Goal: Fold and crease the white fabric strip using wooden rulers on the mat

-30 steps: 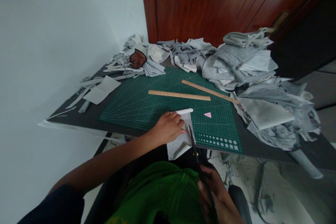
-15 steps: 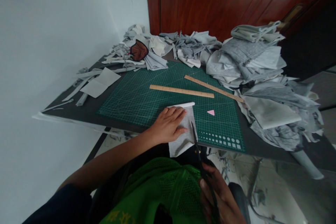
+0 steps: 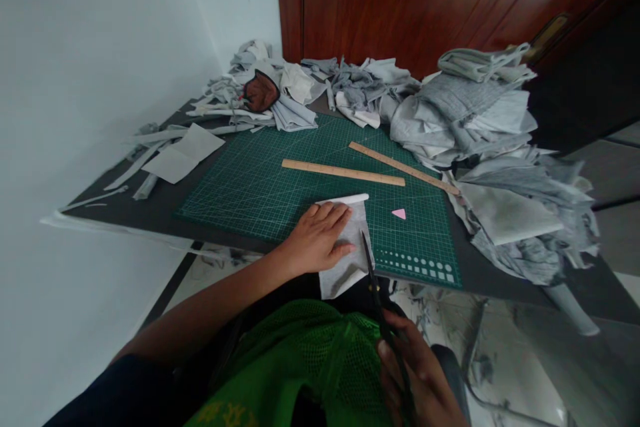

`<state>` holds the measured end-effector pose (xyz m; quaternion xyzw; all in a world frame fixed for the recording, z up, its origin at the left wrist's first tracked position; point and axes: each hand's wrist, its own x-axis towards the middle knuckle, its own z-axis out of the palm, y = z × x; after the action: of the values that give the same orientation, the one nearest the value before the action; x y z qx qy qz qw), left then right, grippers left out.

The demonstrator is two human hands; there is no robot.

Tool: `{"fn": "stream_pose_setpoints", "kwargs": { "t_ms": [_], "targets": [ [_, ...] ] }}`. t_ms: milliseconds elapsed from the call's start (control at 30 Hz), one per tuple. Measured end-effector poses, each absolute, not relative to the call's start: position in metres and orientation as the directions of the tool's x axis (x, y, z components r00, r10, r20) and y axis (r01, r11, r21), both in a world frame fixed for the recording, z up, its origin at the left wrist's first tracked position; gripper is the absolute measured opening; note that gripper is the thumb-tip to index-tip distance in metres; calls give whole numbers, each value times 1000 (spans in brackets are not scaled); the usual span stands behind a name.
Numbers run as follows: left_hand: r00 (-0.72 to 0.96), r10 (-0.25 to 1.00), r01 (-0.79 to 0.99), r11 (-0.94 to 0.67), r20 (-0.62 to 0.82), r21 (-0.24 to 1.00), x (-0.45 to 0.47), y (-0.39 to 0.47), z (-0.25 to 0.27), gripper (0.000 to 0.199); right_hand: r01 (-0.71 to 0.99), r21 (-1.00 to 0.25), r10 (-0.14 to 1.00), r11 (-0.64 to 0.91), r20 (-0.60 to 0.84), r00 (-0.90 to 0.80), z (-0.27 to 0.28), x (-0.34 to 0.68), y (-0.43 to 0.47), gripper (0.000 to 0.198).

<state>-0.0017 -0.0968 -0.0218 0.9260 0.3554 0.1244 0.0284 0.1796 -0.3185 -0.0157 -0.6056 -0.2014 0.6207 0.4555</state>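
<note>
My left hand (image 3: 323,237) lies flat with its fingers stretched out, pressing a piece of light grey fabric (image 3: 356,235) onto the green cutting mat (image 3: 240,193). The fabric's far edge is rolled up, and its near end hangs over the table edge. Below the table edge, my right hand (image 3: 415,367) is wrapped round the handles of black scissors (image 3: 373,273). The scissors point away from me, their tip lying over the fabric near its right edge. The blades look closed or nearly so. A pink triangular piece of tailor's chalk (image 3: 399,213) rests to the right of the fabric.
Two wooden rulers (image 3: 345,173) (image 3: 400,165) lie on the mat beyond the fabric. Heaps of grey cloth (image 3: 465,107) line the back and right of the table. A brown cloth item (image 3: 261,91) and pale scraps (image 3: 183,153) sit at the left. A wooden door (image 3: 400,0) stands behind.
The view has shifted slightly, so the table's contents appear a little further left. Both hands, the fabric and the scissors keep nearly the same positions relative to each other.
</note>
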Motion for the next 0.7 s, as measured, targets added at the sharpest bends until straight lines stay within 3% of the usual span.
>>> {"fn": "stream_pose_setpoints", "kwargs": {
  "t_ms": [533, 700],
  "targets": [
    [708, 670, 658, -740, 221, 137, -2, -98, -24, 74, -367, -780, 801, -507, -584, 134, -8, 186, -300, 61],
    [704, 675, 663, -736, 222, 136, -2, -98, -25, 76, -306, -817, 823, -489, -548, 148, -12, 182, -277, 63]
  ]
}}
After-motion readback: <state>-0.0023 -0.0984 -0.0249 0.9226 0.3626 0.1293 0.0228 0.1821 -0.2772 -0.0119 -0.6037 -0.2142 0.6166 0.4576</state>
